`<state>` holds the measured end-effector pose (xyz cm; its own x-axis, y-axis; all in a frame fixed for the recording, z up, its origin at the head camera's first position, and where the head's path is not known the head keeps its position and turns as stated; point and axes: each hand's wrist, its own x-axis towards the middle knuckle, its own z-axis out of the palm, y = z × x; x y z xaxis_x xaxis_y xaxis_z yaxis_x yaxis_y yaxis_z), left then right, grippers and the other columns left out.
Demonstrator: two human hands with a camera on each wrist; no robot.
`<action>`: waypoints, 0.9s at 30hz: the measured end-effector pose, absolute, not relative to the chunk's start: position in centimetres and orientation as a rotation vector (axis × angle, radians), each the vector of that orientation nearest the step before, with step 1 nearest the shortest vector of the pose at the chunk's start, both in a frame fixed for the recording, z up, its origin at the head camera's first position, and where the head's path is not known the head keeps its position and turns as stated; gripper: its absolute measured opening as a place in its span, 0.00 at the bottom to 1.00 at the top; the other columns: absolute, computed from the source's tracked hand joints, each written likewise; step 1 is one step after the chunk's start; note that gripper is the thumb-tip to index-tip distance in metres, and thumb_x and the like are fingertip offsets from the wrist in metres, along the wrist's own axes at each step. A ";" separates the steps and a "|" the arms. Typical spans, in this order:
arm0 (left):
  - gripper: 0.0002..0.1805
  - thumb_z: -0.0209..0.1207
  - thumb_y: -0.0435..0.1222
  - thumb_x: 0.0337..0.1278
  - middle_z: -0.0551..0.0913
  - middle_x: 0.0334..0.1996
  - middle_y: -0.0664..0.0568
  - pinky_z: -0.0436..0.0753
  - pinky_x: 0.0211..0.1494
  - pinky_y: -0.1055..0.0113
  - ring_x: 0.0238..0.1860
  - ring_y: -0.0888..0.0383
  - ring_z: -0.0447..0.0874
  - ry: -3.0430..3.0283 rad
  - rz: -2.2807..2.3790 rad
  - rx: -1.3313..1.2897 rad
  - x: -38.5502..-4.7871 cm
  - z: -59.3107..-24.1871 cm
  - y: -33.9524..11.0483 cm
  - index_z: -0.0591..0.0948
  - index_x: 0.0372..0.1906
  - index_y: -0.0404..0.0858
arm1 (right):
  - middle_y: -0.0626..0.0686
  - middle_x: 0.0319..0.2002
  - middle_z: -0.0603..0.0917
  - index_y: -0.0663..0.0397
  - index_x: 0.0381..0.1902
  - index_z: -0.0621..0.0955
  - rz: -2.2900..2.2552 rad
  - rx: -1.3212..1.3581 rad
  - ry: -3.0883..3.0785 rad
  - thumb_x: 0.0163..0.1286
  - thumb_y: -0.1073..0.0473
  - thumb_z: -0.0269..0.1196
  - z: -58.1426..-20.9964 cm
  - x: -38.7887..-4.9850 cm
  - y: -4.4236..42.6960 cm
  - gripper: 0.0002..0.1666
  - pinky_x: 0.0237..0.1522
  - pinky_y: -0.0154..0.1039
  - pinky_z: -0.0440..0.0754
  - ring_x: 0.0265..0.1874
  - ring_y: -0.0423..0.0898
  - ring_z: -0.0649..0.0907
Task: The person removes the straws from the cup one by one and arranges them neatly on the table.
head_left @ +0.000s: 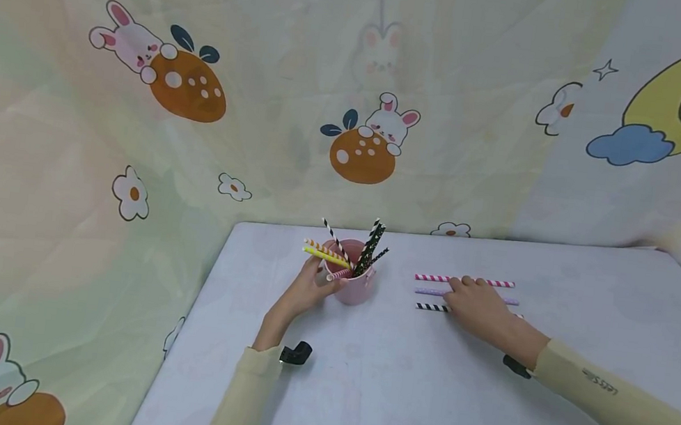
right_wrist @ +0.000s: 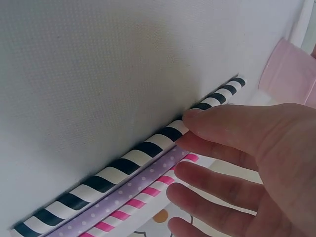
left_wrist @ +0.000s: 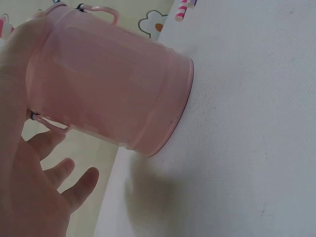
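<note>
A small pink bucket point(head_left: 355, 293) stands on the table, with several patterned paper straws point(head_left: 369, 247) leaning out of its top. My left hand point(head_left: 305, 292) grips the bucket at its rim; in the left wrist view the thumb lies along the rim and the other fingers spread near a handle. To the right, three straws lie side by side: pink-and-white striped point(head_left: 429, 277), purple dotted point(head_left: 428, 292) and black-and-white striped point(right_wrist: 133, 165). Over them is my right hand point(head_left: 483, 311), its thumb and index finger pinching the black-and-white straw. That hand covers the straws' middles in the head view.
The bucket and straws are on a white-covered table point(head_left: 382, 399). Behind it hangs a cloth backdrop point(head_left: 284, 45) printed with rabbits, flowers and a moon, which also runs along the left side. A dark wrist camera point(head_left: 297, 353) sits at the left sleeve.
</note>
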<state>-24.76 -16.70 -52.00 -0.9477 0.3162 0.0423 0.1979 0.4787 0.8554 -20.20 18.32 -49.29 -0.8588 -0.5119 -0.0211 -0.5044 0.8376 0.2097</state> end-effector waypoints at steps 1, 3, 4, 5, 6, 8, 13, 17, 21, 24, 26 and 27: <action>0.47 0.66 0.49 0.62 0.54 0.80 0.48 0.61 0.78 0.44 0.81 0.48 0.49 2.594 1.481 0.458 -24.8 -52.0 -16.7 0.52 0.80 0.54 | 0.60 0.44 0.85 0.56 0.43 0.87 -0.318 0.820 -2.979 0.65 0.56 0.70 -49.2 -20.2 18.3 0.11 0.53 0.56 0.83 0.45 0.58 0.82; 0.47 0.66 0.48 0.62 0.55 0.79 0.49 0.61 0.78 0.44 0.81 0.48 0.49 2.593 1.490 0.470 -24.8 -52.0 -16.7 0.53 0.80 0.54 | 0.60 0.44 0.85 0.56 0.43 0.87 -0.311 0.821 -2.980 0.65 0.57 0.70 -49.2 -20.2 18.4 0.11 0.52 0.56 0.83 0.45 0.58 0.82; 0.47 0.66 0.48 0.62 0.55 0.79 0.48 0.61 0.78 0.43 0.80 0.48 0.49 2.594 1.492 0.476 -24.8 -52.0 -16.6 0.53 0.80 0.54 | 0.60 0.44 0.85 0.56 0.42 0.87 -0.307 0.822 -2.980 0.65 0.57 0.70 -49.2 -20.2 18.4 0.11 0.52 0.56 0.83 0.45 0.58 0.82; 0.46 0.66 0.48 0.62 0.56 0.79 0.48 0.61 0.77 0.43 0.80 0.48 0.50 2.594 1.493 0.481 -24.8 -52.0 -16.6 0.53 0.80 0.54 | 0.60 0.44 0.85 0.55 0.42 0.87 -0.305 0.825 -2.978 0.65 0.57 0.70 -49.2 -20.2 18.4 0.10 0.52 0.56 0.83 0.45 0.58 0.82; 0.46 0.66 0.48 0.62 0.56 0.79 0.48 0.61 0.77 0.43 0.80 0.48 0.50 2.592 1.496 0.485 -24.8 -52.0 -16.6 0.53 0.80 0.54 | 0.60 0.44 0.85 0.55 0.42 0.87 -0.305 0.829 -2.976 0.65 0.57 0.70 -49.2 -20.2 18.5 0.10 0.52 0.55 0.83 0.45 0.58 0.82; 0.46 0.66 0.47 0.62 0.56 0.79 0.48 0.61 0.77 0.43 0.80 0.48 0.50 2.592 1.495 0.491 -24.8 -51.9 -16.6 0.54 0.80 0.54 | 0.60 0.44 0.84 0.55 0.43 0.87 -0.303 0.834 -2.972 0.65 0.57 0.70 -49.2 -20.2 18.5 0.11 0.52 0.55 0.83 0.45 0.58 0.82; 0.47 0.66 0.48 0.62 0.55 0.79 0.47 0.60 0.78 0.45 0.81 0.49 0.49 2.581 1.485 0.464 -24.7 -51.8 -16.5 0.53 0.80 0.53 | 0.59 0.43 0.84 0.56 0.43 0.86 -0.257 0.836 -2.970 0.64 0.57 0.71 -49.0 -20.1 18.6 0.12 0.50 0.55 0.83 0.44 0.58 0.82; 0.48 0.66 0.49 0.62 0.54 0.80 0.46 0.60 0.79 0.46 0.81 0.48 0.48 2.576 1.478 0.443 -24.7 -51.8 -16.6 0.52 0.80 0.52 | 0.59 0.45 0.84 0.56 0.46 0.86 -0.169 0.830 -3.012 0.62 0.57 0.72 -48.8 -20.4 18.7 0.15 0.50 0.56 0.83 0.45 0.58 0.83; 0.48 0.65 0.49 0.61 0.54 0.79 0.46 0.59 0.79 0.46 0.81 0.48 0.49 2.587 1.464 0.442 -24.6 -51.9 -16.7 0.52 0.80 0.52 | 0.59 0.48 0.84 0.55 0.51 0.84 0.008 0.837 -3.086 0.62 0.56 0.72 -48.6 -21.0 19.1 0.19 0.50 0.56 0.84 0.47 0.58 0.83; 0.48 0.65 0.48 0.61 0.55 0.79 0.46 0.59 0.79 0.45 0.80 0.48 0.49 2.595 1.450 0.438 -24.6 -51.9 -16.8 0.52 0.80 0.53 | 0.56 0.47 0.84 0.54 0.52 0.84 0.218 0.845 -3.121 0.63 0.56 0.71 -48.3 -21.4 19.5 0.20 0.49 0.53 0.85 0.45 0.54 0.84; 0.48 0.65 0.48 0.61 0.55 0.79 0.45 0.59 0.79 0.44 0.80 0.47 0.50 2.593 1.458 0.445 -24.6 -51.9 -16.8 0.53 0.80 0.52 | 0.54 0.47 0.84 0.53 0.53 0.83 0.374 0.844 -3.132 0.63 0.55 0.71 -48.0 -21.5 19.8 0.21 0.48 0.52 0.85 0.45 0.52 0.85; 0.48 0.65 0.48 0.61 0.55 0.79 0.44 0.59 0.79 0.44 0.80 0.46 0.50 2.591 1.462 0.453 -24.6 -51.9 -16.8 0.53 0.80 0.51 | 0.54 0.48 0.85 0.53 0.54 0.83 0.440 0.846 -3.131 0.63 0.55 0.70 -47.8 -21.6 19.9 0.22 0.49 0.52 0.85 0.45 0.52 0.85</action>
<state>-24.58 -16.80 -51.89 -0.9462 0.3218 0.0321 0.1938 0.4847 0.8529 -21.59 19.89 -47.82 -0.8585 -0.5098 -0.0557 -0.4748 0.8311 -0.2896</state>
